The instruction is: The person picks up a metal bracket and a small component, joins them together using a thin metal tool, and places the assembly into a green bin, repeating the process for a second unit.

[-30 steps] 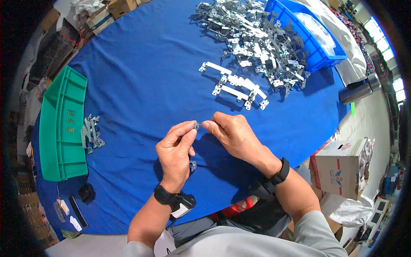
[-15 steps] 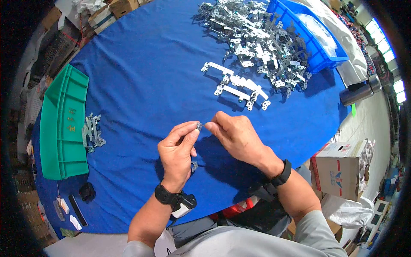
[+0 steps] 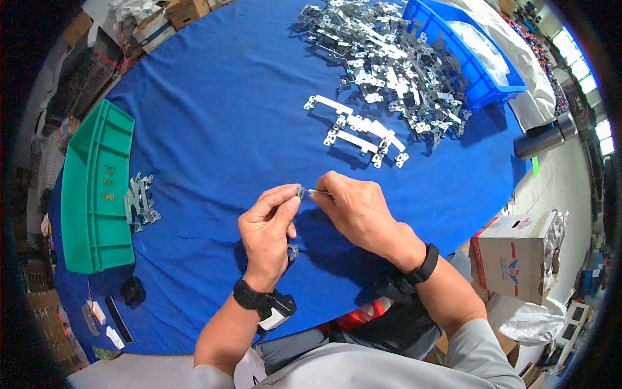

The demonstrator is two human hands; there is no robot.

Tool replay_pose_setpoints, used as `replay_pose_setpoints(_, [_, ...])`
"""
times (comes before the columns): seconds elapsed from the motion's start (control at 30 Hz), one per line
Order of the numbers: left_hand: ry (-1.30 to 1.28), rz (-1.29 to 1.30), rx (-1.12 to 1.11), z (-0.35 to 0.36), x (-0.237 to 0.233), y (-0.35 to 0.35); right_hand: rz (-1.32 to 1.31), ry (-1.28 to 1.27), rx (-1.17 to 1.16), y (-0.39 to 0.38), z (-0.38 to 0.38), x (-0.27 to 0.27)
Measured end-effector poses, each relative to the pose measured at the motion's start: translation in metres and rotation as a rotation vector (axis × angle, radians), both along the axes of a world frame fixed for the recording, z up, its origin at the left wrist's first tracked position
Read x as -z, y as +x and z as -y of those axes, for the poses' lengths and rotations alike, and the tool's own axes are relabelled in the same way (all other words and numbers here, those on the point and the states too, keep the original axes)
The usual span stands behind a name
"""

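Observation:
Between the thumb and fingers of my left hand [image 3: 267, 227] is a small metal part [image 3: 300, 192]. My right hand [image 3: 355, 211] pinches a thin pin-like piece [image 3: 315, 191], whose end points at the small part. Below my left palm another bit of metal [image 3: 293, 252] shows, partly hidden by the hand. Beyond my hands several flat metal brackets [image 3: 359, 141] lie on the blue cloth [image 3: 214, 123].
A large heap of metal brackets [image 3: 395, 71] lies beside a blue crate [image 3: 479, 65]. At the left, more brackets [image 3: 141, 202] lie against a green tray [image 3: 97, 194]. A steel bottle [image 3: 547, 137] and cardboard box [image 3: 512, 259] are at the right.
My right hand has shifted slightly, and more of the thin piece shows between its fingertips and the small part. My left hand has barely moved.

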State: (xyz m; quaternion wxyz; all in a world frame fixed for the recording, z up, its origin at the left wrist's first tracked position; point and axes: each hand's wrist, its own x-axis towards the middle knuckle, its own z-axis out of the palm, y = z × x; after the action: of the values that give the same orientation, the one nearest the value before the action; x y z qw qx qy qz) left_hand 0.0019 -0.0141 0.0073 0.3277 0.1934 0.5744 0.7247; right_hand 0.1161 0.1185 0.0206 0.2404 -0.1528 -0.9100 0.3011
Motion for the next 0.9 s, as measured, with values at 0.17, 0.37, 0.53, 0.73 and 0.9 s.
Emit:
replay_pose_setpoints(0.17, [0.017,-0.009,-0.002,0.001,0.001,0.0,0.188,-0.146,0.007,0.003,-0.002,-0.001])
replay_pose_setpoints(0.37, [0.012,-0.002,0.007,0.0,0.003,0.001,-0.17,-0.14,0.038,-0.004,0.003,0.002])
replay_pose_setpoints(0.53, [0.013,-0.031,0.005,0.0,0.003,0.001,0.098,-0.254,0.017,0.003,-0.001,-0.007])
replay_pose_setpoints(0.73, [0.019,-0.021,0.001,0.0,0.002,0.0,-0.038,-0.317,0.046,-0.001,0.003,-0.007])
replay_pose_setpoints(0.9, [0.016,-0.03,-0.003,0.001,0.002,0.001,0.19,-0.263,0.045,0.001,-0.002,-0.003])
